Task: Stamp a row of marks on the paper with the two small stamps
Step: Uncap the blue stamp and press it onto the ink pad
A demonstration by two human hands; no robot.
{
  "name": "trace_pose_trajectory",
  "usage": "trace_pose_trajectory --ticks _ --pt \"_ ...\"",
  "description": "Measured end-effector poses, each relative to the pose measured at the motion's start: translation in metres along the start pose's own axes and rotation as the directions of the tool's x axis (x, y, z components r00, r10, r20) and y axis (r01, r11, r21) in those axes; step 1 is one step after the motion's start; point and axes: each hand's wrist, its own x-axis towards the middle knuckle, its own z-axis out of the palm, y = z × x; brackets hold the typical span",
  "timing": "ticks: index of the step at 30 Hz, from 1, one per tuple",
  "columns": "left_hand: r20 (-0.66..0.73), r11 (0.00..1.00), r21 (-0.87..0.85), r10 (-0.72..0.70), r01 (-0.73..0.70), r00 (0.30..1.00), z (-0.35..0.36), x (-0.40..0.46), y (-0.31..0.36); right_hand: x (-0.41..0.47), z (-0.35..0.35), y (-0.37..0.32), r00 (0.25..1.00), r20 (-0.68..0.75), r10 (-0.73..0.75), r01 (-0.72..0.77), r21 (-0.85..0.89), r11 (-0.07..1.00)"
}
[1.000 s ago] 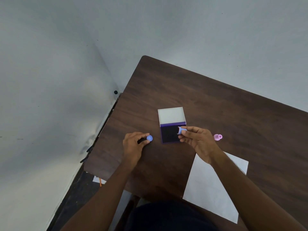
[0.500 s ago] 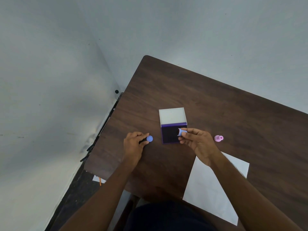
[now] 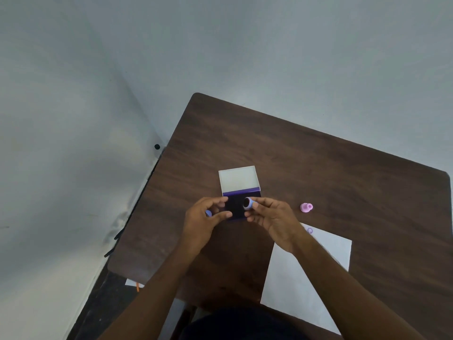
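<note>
My right hand pinches a small blue stamp just above the open ink pad. The stamp's dark inked face is tilted up and to the left. My left hand is at the pad's left edge, with thumb and forefinger touching its side. A small blue cap is tucked among its curled fingers. A pink stamp lies on the table to the right of the pad. The white paper lies at the near right, with one faint purple mark near its far corner.
The ink pad's pale lid lies folded open behind the pad. The dark wooden table stands in a corner of grey walls, its left edge close to the wall. Scraps of paper lie on the floor at the lower left.
My left hand moved right with the blue cap, up to the ink pad's left edge. My right hand raised the blue stamp from the pad and turned its face upward.
</note>
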Motion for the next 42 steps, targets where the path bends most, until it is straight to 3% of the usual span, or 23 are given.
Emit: trace_pose_trajectory --ticks 6,12,20,30,42 --pt "0.011 0.981 -0.111 0.163 -0.161 0.987 0.007 -0.005 0.037 -0.012 0.003 -0.007 0.993 0.11 0.03 -0.049 0.173 0.984" --pt "0.025 0.968 -0.074 0.242 -0.24 0.97 0.006 -0.012 0.055 -0.025 0.006 -0.008 0.983 0.181 0.03 -0.082 0.288 0.954" --pt "-0.016 0.962 -0.124 0.245 -0.245 0.969 0.005 -0.018 0.067 -0.027 0.009 -0.004 0.968 0.249 0.028 -0.129 0.399 0.908" --pt "-0.075 0.946 -0.13 0.288 -0.296 0.955 -0.004 -0.019 0.089 -0.027 0.017 -0.012 0.941 0.33 -0.079 -0.099 0.489 0.867" --pt "-0.038 0.955 0.028 0.295 -0.294 0.955 -0.006 -0.018 0.093 -0.025 0.015 -0.009 0.912 0.39 -0.125 -0.114 0.534 0.838"
